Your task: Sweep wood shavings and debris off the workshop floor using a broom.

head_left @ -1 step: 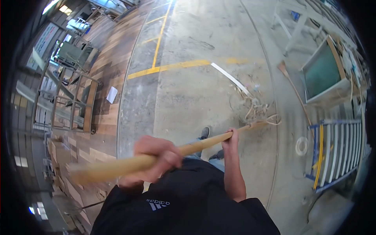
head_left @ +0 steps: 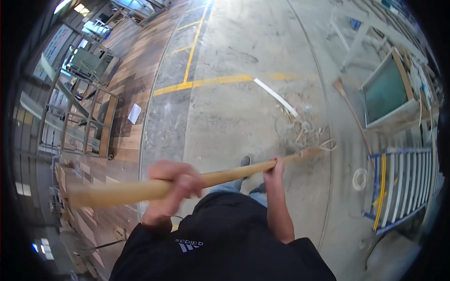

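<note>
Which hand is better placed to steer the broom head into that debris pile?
Right hand: it grips the wooden broom handle lower down, nearer the debris pile. Left hand holds higher up, near the chest, probably serving as the pivot.

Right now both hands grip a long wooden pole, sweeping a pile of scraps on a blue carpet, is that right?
Not quite. The floor is bare grey concrete with yellow lines, not blue carpet, as the head view shows. The rest holds: the left hand and right hand both grip the wooden pole, its far end at the pile of scraps.

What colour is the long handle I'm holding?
Light yellowish wood, the handle shows best in the head view.
</note>
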Available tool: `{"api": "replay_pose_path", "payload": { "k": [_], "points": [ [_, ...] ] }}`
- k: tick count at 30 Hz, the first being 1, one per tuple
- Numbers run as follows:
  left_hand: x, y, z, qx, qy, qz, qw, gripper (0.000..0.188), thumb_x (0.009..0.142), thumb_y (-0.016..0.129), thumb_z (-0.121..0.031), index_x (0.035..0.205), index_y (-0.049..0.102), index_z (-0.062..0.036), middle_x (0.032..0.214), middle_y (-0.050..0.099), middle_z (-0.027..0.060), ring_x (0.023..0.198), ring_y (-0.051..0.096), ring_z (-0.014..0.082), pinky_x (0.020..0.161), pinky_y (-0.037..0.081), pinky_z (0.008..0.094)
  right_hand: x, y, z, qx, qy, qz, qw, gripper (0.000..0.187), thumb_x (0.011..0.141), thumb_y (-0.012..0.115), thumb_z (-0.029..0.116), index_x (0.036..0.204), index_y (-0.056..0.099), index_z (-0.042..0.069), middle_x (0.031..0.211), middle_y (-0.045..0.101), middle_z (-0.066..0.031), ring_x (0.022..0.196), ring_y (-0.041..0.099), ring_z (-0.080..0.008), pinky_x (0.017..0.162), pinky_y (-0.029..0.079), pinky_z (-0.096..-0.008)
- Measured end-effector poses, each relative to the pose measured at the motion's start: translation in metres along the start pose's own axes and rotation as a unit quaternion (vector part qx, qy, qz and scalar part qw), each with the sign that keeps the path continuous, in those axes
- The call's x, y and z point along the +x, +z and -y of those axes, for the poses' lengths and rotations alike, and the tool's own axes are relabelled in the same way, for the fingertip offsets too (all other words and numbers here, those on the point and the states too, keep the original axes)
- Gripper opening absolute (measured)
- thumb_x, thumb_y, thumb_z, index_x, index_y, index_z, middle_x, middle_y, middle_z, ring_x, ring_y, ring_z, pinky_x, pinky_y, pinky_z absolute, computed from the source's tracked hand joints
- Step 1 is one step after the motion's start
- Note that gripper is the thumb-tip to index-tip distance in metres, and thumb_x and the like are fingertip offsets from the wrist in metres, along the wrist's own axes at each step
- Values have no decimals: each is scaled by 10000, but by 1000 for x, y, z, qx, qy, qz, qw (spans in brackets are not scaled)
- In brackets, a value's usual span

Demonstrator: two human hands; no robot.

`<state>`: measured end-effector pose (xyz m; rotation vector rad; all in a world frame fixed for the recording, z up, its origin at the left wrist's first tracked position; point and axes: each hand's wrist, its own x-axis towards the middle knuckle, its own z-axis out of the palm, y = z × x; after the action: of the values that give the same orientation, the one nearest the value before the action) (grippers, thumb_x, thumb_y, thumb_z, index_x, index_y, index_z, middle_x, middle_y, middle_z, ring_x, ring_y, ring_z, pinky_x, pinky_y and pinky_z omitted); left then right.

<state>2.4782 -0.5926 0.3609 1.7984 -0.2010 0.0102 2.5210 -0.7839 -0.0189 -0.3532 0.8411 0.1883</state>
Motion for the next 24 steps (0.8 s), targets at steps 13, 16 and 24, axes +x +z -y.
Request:
{"api": "replay_pose_path", "payload": {
  "k": [13,16,24],
  "points": [
    [97,-56,61,-216,-11,-49,975,385,929,510,-333,665,458,-57,604,545,70,525,516,122,505,395,234,-73,56,11,-243,122,6,962,443,916,397,521,718,495,138,584,527,-31,504,516,-176,455,433,-301],
    [161,-80,29,-248,35,21,968,376,935,503,-336,694,472,-49,597,546,61,527,518,116,512,401,230,-77,97,28,-308,79,-2,948,501,892,394,589,694,461,134,589,522,-45,508,518,-202,469,439,-329],
    [323,-90,-44,-237,170,203,935,436,902,575,-355,607,519,-40,496,524,7,465,548,94,464,435,276,-81,280,84,-662,-705,5,256,303,867,603,291,924,531,2,777,530,-148,656,524,-245,561,446,-391]
  ]
}}
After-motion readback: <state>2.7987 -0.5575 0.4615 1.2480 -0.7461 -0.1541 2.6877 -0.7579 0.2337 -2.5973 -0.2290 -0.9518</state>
